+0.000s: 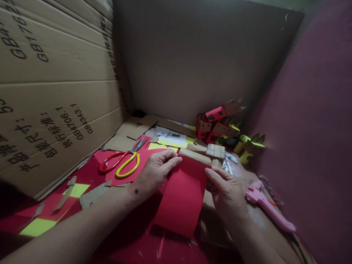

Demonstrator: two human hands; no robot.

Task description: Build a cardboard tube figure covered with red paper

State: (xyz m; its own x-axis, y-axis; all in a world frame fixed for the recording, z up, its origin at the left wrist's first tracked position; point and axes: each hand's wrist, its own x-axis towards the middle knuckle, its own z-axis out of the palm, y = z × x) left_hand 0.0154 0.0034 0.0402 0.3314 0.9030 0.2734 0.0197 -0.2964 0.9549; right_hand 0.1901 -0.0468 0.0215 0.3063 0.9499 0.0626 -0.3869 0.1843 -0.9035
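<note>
A strip of red paper [183,196] hangs between my hands, its far edge lying along a brown cardboard tube [194,154]. My left hand [159,167] pinches the strip's far left corner, thumb and fingers pressed together. At the far right corner, my right hand [225,189] grips the paper between thumb and fingers. The near end of the strip curves down over the red work surface. Left of my left hand lie scissors [128,161] with one red and one yellow handle, blades part open, on red paper.
A pink glue gun [271,209] lies at the right. Behind stand red and yellow paper animal figures [217,124]. Markers [228,165] and a small cardboard block [215,150] sit beyond my right hand. A large cardboard box wall [60,91] rises at the left; paper scraps [38,226] lie below it.
</note>
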